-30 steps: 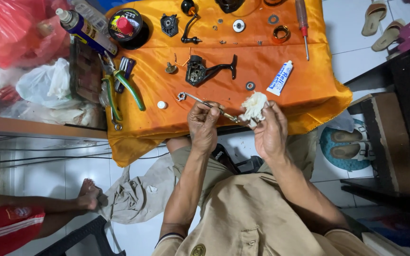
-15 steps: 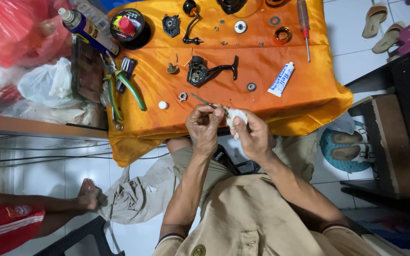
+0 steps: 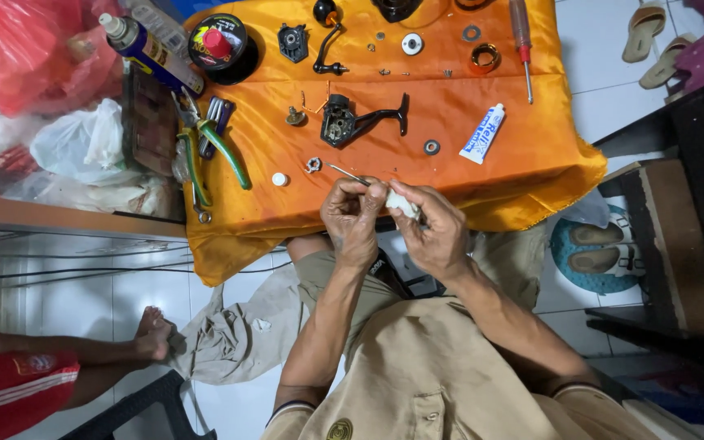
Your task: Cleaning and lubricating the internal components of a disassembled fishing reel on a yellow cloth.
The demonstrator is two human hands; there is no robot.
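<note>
Orange cloth point(image 3: 482, 122) is covering the bench, and just past its near edge I am working with both hands pressed close together. My left hand point(image 3: 354, 213) is pinching a thin metal rod point(image 3: 345, 173), its tip angling out over the cloth toward a small star-shaped metal part point(image 3: 313, 165). My right hand point(image 3: 432, 230) is closed around a small white wad point(image 3: 401, 204), which looks like cloth or tissue, gripping it against the near end of the rod. To do this wiping well, I judge that I should be keeping the rod steady with the left fingers while the right is drawing the wad along it, staying over the cloth so nothing drops to the floor. Toward the middle of the bench a black reel body point(image 3: 344, 122) with its crank arm is lying on its side, with a white tube point(image 3: 482, 133) near the right edge and a small washer point(image 3: 432, 147) between them. Green-handled pliers point(image 3: 205, 151) are resting at the left edge, a spray can point(image 3: 150, 50) at the far left corner, and a red-handled screwdriver point(image 3: 521, 37) toward the far right. Another person's bare foot point(image 3: 152, 334) is showing on the tiled floor to my left.
</note>
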